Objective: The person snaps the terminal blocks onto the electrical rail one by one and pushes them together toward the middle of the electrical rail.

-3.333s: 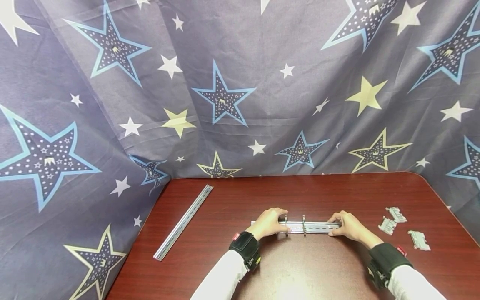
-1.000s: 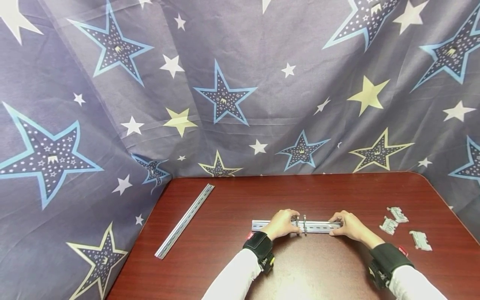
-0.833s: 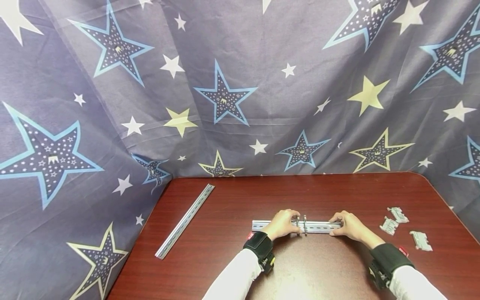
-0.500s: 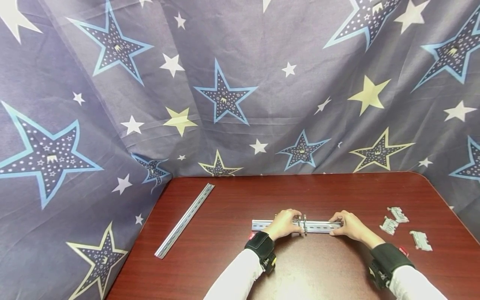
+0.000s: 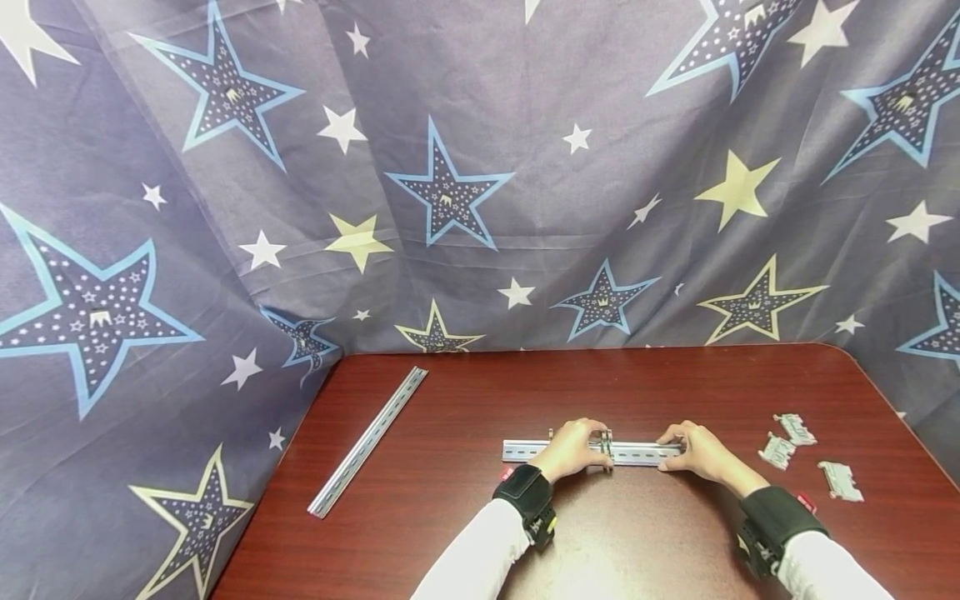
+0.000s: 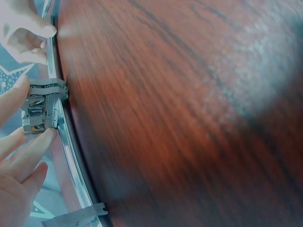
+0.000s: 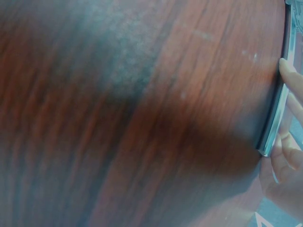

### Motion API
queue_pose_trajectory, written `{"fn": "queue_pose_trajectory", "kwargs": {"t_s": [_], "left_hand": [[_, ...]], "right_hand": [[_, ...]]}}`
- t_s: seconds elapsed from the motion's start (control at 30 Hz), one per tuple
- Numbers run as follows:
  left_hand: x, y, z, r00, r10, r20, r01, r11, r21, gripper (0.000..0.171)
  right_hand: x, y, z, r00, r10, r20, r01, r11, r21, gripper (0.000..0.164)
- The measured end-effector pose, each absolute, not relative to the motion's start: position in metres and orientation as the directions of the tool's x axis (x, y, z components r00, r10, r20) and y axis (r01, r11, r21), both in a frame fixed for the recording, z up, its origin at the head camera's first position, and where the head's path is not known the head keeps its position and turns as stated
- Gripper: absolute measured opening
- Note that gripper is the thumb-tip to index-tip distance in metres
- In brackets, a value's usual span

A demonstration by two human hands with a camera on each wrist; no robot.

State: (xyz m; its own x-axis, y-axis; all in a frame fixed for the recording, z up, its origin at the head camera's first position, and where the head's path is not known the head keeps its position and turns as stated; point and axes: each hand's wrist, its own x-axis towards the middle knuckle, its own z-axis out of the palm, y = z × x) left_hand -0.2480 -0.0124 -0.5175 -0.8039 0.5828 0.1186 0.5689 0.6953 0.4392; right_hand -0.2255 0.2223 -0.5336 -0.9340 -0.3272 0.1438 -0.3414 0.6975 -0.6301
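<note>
– How is the slotted rail [image 5: 643, 455] held?
– One end is gripped by the fingers of the right hand [image 5: 699, 454]; its long axis is directed leftward, under the left hand [image 5: 572, 450].
– And the paired blocks [image 6: 43, 105]?
– Astride the rail, pinched by the left fingers, nearest them. A third block [image 6: 75, 217] is seated behind those fingers, away from the right hand.

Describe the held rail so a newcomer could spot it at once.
Find the red-brown table before the starry curtain. There, the right hand grips one end of a slotted silver rail. Unlike the slanted rail further left, this one carries grey clips.
</note>
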Motion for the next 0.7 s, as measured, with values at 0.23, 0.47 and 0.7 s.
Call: {"fn": "queue_pose_trajectory", "kwargs": {"t_s": [0.23, 0.47, 0.7], "left_hand": [[-0.245, -0.012, -0.515, -0.806, 0.582, 0.109, 0.565, 0.703, 0.432, 0.051], [-0.243, -0.017, -0.507, -0.806, 0.579, 0.119, 0.571, 0.710, 0.412, 0.054], [-0.249, -0.035, -0.496, -0.801, 0.583, 0.137, 0.580, 0.698, 0.420, 0.043]], "right_hand": [[-0.225, 0.222, -0.534, -0.937, -0.320, 0.139, -0.331, 0.691, -0.643, 0.030], [-0.224, 0.222, -0.533, -0.938, -0.321, 0.127, -0.324, 0.692, -0.645, 0.030], [-0.224, 0.222, -0.532, -0.940, -0.319, 0.121, -0.319, 0.693, -0.646, 0.030]]}}
